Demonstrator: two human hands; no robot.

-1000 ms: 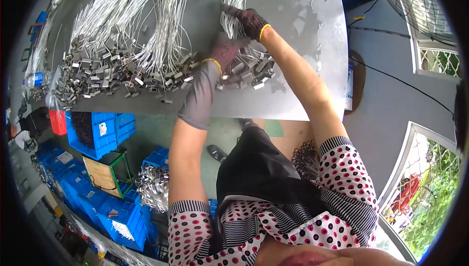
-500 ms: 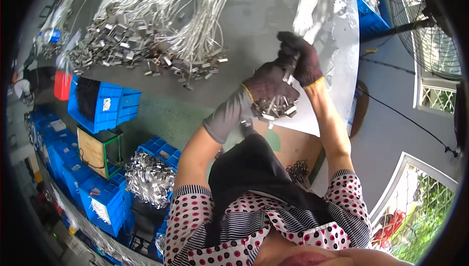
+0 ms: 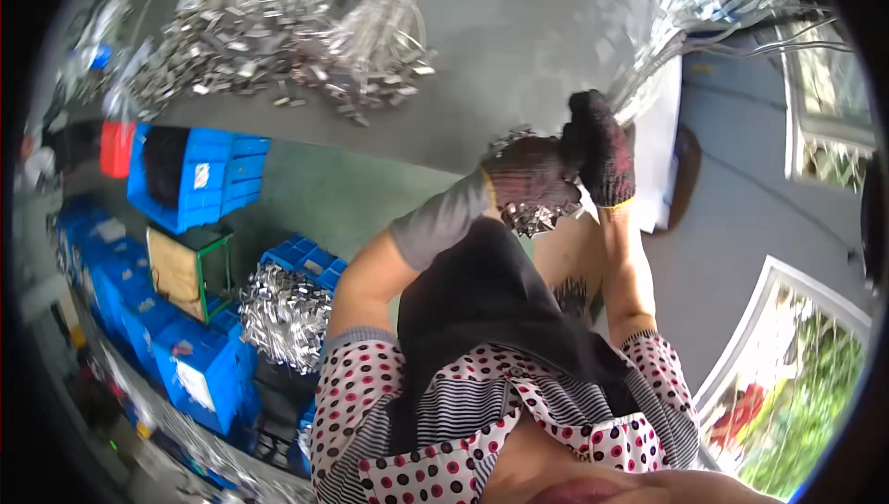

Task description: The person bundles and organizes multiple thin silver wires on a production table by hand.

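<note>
Both my hands wear dark knit gloves with yellow cuffs. My left hand [image 3: 532, 175] is closed around the metal-clip end of a wire bundle; many small silvery clips [image 3: 537, 217] stick out below its fingers, and more show above it. Pressed up close beside it, my right hand [image 3: 602, 152] is closed on the same bundle. From there the pale wires [image 3: 653, 64] run up to the right and fan out, blurred, past the table's right edge. At the far left of the grey table [image 3: 500, 50] lies a pile of similar metal clips [image 3: 241, 50] with whitish wires attached.
Below the table on the left stand a blue crate [image 3: 208, 180], a red container [image 3: 117, 149] and a row of blue bins [image 3: 190, 365]. A heap of metal clips [image 3: 287, 319] sits nearby. A white sheet [image 3: 662, 152] hangs at the table's right edge, near a window [image 3: 787, 384].
Both hands have come nearer to my body, the right one also shifting slightly right. The bundle's wires have swung from the tabletop out to the upper right and spread apart.
</note>
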